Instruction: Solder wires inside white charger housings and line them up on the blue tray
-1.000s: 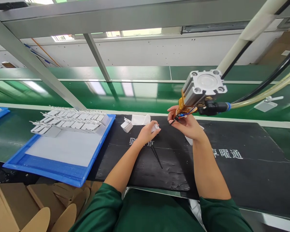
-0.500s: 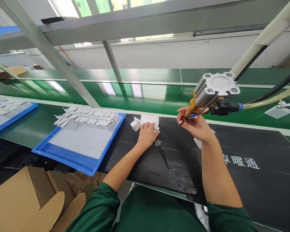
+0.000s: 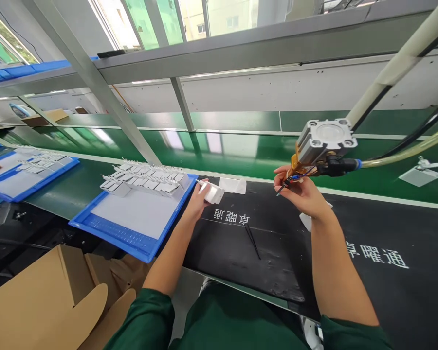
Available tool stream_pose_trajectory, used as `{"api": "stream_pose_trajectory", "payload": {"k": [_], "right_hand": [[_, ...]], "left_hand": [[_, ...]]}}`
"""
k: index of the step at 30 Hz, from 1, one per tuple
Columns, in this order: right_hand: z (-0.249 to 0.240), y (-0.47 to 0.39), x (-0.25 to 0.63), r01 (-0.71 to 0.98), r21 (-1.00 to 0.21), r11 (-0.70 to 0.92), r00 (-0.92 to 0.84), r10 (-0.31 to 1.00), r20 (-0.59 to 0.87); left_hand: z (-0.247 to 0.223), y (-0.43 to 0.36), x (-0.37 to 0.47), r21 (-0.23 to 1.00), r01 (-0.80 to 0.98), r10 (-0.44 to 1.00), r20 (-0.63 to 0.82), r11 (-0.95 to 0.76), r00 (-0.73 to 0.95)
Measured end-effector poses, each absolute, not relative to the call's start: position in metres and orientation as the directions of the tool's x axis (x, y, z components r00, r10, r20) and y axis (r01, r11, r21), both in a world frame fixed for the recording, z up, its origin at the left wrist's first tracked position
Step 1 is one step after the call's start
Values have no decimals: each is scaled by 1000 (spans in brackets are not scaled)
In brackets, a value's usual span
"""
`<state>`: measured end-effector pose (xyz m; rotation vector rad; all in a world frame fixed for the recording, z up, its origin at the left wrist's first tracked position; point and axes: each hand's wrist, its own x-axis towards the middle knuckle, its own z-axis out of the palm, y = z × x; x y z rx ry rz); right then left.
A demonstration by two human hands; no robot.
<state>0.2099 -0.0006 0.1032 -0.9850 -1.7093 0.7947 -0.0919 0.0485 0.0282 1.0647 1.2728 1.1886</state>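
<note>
My left hand (image 3: 197, 201) is closed around a small white plastic box (image 3: 215, 194), lifted over the black mat (image 3: 226, 248) beside the tray. A flat white piece (image 3: 233, 185) lies just behind it on the mat. In my right hand (image 3: 303, 195) is an air-powered hand tool with a square metal cylinder (image 3: 327, 136), a gold-coloured body and a thin dark tip pointing down left. My fingers wrap round its lower part. Black tweezers (image 3: 253, 241) rest on the mat between my hands. Partly behind my right wrist sits another white piece (image 3: 306, 221).
To the left, a blue tray (image 3: 111, 239) holds rows of white boxes (image 3: 146, 177); a second blue tray (image 3: 7, 193) stands farther left. Cardboard boxes (image 3: 29, 291) are below the bench. Hoses (image 3: 401, 150) run from the tool. A white part (image 3: 419, 174) lies on the green surface at right.
My left hand has moved left, off the flat white piece, and taken hold of the small white box. My right hand keeps the tool nearly in place. The view has shifted slightly.
</note>
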Motion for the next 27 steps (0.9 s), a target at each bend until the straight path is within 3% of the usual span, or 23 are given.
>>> {"api": "stream_pose_trajectory", "payload": {"k": [3,8,10,13,15,17,21,27], "right_hand": [[102,0,213,246,-861,445,-204,892,403],[95,4,220,256,-866,430,-185,901,392],[91,7,223,271,-860,433,-163,901,402],[88,9,225,270,-856,441,-137,898,419],[88,9,225,274,-857,437,-114,899,422],[90,8,223,284,-855,434,-98,900,424],[94,6,219,293,-853,432,-94,901,424],[89,6,221,293,-886,360,-12,928,373]], "left_hand": [[49,32,-104,877,-416,970,-236,239,59],[56,12,-127,872,-430,969,-244,233,31],[49,10,-142,947,-283,982,-175,149,-66],[36,9,-173,983,181,976,67,-29,-206],[30,11,-194,864,501,948,201,-52,-248],[26,15,-212,715,698,923,249,28,-292],[22,28,-233,521,824,913,184,223,-364],[24,29,-243,377,873,941,12,308,-338]]}}
